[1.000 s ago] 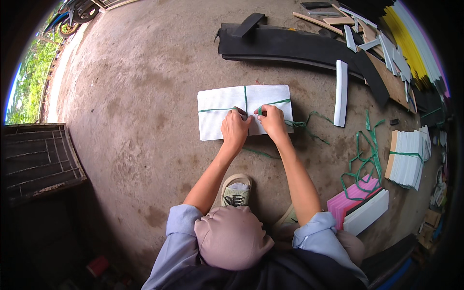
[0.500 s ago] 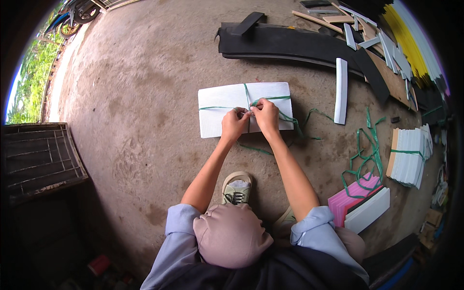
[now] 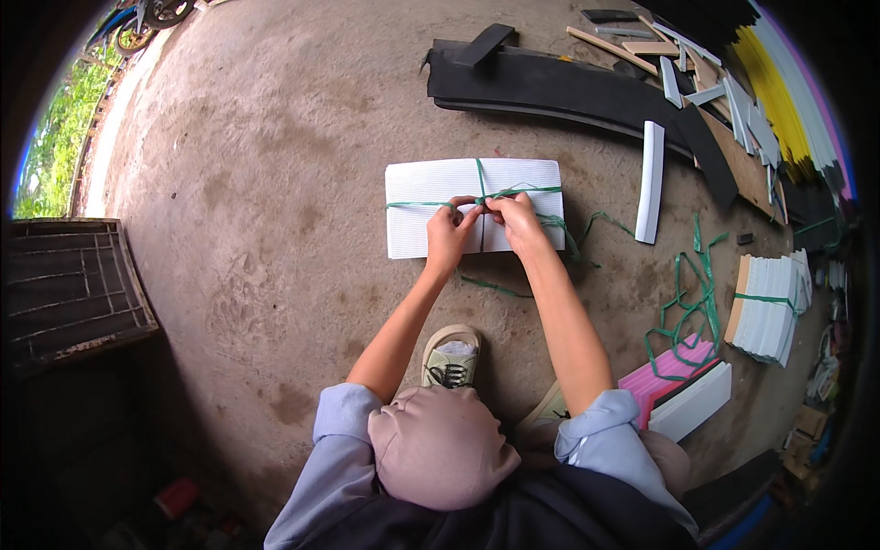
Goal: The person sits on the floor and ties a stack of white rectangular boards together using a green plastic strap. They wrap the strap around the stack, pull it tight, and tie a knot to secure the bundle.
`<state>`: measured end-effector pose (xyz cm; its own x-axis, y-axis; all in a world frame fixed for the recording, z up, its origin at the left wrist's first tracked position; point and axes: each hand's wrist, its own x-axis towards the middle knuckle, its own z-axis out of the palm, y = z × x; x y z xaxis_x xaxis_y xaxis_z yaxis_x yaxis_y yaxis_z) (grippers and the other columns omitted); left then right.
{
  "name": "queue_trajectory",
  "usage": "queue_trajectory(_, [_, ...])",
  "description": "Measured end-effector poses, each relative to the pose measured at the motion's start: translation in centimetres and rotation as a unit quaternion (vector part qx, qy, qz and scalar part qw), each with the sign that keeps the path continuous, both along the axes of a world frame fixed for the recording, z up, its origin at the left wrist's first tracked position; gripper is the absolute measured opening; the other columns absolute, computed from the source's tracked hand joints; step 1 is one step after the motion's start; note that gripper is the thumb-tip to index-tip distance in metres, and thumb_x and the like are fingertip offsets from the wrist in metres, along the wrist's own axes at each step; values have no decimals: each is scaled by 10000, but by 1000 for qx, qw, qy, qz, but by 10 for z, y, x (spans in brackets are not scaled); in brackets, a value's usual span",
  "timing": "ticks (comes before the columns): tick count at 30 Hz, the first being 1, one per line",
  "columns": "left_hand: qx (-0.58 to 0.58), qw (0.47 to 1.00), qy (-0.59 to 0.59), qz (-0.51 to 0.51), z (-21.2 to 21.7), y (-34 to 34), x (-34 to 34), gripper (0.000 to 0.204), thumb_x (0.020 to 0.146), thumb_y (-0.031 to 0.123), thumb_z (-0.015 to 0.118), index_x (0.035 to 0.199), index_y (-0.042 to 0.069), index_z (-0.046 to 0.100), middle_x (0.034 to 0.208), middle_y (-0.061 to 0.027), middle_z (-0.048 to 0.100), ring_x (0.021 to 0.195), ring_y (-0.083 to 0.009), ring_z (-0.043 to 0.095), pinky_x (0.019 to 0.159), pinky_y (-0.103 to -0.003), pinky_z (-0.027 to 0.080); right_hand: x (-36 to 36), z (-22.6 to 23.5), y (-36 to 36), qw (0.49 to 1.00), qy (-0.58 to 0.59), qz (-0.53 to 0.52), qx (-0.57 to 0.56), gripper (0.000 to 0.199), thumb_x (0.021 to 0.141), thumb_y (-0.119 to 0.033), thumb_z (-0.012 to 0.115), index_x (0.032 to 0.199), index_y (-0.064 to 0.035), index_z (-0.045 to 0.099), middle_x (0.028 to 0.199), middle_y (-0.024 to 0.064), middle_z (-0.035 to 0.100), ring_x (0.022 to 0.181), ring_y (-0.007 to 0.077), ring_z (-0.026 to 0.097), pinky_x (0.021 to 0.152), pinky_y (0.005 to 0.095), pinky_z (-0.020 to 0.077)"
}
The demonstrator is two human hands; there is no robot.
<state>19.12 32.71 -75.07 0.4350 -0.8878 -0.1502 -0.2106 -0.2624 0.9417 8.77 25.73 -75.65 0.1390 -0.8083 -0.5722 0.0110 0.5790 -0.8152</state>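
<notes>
Green strap (image 3: pixel 513 192) pinched in both grips, left hand (image 3: pixel 449 234), right hand (image 3: pixel 515 220), over white bundle (image 3: pixel 417 220)

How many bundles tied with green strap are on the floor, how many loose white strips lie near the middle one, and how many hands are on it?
Tied white bundles: 2, one under the hands, one at right
Loose white strip: 1
Hands on the bundle: 2, left hand and right hand
Total: 5

One head-worn fisheye looks steeply down from above the person.
</notes>
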Motion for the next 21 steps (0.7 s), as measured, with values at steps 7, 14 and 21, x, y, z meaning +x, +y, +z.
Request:
queue_trajectory(7, [-54, 994, -76, 55, -1, 1, -3, 183, 751, 182, 661, 900, 76, 650, 547, -31, 393, 484, -116, 351, 472, -285, 340, -7, 18, 1, 996, 69, 61, 16, 246, 745, -37, 532, 966, -15, 425, 920, 82, 564, 844, 132, 526, 653, 260, 362])
queue_trajectory(14, [-50, 987, -142, 56, 5, 1, -11, 179, 754, 167, 645, 905, 70, 652, 616, -83, 471, 614, -188, 486, 589, -326, 401, -23, 25, 3, 996, -37, 80, 8, 287, 735, -37, 515, 1002, 54, 460, 916, 99, 596, 819, 155, 578, 657, 234, 371])
queue_trajectory(21, [32, 985, -145, -82, 5, -8, 10, 289, 856, 235, 492, 877, -38, 583, 791, -230, 574, 756, -346, 566, 670, -404, 417, -43, 29, -1, 885, 344, 195, -246, 291, 747, -56, 530, 1034, -12, 552, 884, 91, 599, 791, 267, 577, 758, 337, 430])
